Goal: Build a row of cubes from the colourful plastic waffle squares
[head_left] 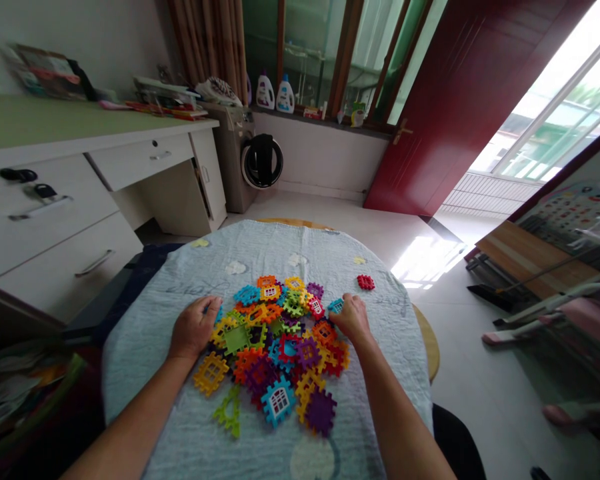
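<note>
Fingers curled nearly closed, the left hand (194, 327) is holding a mostly hidden blue piece (219, 313) at the left edge of a heap of plastic pieces (237, 339) lying on the pale blue cloth (140, 373), while the right hand (351, 317) is pinching a blue window piece (336, 306) near a red piece (365, 283).

The right hand's fingers (349, 304) partly hide a blue piece (335, 306).
</note>
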Demonstrator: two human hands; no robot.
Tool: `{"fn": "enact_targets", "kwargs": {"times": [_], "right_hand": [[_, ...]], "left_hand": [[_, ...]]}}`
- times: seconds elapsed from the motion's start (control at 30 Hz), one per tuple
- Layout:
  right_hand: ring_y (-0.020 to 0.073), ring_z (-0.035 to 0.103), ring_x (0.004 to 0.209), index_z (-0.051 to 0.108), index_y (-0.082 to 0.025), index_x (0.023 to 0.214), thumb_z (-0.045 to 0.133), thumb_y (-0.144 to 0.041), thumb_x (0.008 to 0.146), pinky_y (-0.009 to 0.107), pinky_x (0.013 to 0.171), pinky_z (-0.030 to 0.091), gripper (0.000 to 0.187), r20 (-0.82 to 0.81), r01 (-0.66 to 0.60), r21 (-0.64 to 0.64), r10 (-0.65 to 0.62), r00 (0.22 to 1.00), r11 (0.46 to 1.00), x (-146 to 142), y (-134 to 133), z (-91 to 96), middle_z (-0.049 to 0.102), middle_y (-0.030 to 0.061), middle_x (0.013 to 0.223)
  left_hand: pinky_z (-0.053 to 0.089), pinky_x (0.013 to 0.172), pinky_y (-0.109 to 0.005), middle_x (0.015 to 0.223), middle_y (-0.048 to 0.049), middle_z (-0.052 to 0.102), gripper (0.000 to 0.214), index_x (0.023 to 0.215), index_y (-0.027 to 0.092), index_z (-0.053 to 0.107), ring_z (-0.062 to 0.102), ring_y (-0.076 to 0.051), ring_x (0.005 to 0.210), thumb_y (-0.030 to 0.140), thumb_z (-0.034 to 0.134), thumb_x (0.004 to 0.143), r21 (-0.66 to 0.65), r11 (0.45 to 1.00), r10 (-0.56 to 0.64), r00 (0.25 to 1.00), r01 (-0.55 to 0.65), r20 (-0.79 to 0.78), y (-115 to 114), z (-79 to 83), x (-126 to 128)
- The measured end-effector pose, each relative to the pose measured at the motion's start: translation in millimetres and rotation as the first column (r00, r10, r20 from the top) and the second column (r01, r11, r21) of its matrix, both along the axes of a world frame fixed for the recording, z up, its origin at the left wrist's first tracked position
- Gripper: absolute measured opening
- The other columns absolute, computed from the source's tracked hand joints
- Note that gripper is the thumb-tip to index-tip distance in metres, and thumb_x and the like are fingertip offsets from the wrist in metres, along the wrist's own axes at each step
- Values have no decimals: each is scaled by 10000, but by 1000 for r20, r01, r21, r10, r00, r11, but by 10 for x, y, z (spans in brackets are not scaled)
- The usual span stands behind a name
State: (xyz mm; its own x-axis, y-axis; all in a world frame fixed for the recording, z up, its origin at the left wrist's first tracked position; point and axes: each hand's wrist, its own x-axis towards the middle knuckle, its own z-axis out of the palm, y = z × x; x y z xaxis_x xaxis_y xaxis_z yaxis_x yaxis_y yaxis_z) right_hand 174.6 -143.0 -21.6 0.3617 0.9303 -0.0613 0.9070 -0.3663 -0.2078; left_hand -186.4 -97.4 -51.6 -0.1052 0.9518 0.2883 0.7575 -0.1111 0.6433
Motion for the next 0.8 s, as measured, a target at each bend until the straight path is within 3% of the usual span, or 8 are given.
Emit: {"fn": "enact_targets", "kwargs": {"times": [0.27,0.53,0.8], "right_hand": [[269,551,984,624,-151,1086,675,-304,658,320,808,396,457,51,-176,-53,179,983,983,152,151,39,603,144,1078],[284,482,1081,569,-257,1257,667,-272,674,353,838,352,591,95,-262,-69,268,959,963,672,719,221,547,89,1225],[312,469,1143,607,-305,1246,724,-224,637,391,892,353,625,38,-363,-178,376,926,914,844,1071,126,561,64,1266]], "left_hand": [[506,943,-333,1033,-110,750,501,877,189,699,676,-264,1028,557,362,828,-26,1000,-11,1000,10,-19,-3,24,-8],[516,926,-331,1006,-97,757,468,866,205,696,685,-264,1004,554,388,824,-8,1000,-8,1000,8,-7,-2,16,-21],[521,908,-325,992,-88,759,467,869,208,693,690,-259,991,564,393,832,-12,1000,-9,1000,9,-10,-8,28,-24]]}}
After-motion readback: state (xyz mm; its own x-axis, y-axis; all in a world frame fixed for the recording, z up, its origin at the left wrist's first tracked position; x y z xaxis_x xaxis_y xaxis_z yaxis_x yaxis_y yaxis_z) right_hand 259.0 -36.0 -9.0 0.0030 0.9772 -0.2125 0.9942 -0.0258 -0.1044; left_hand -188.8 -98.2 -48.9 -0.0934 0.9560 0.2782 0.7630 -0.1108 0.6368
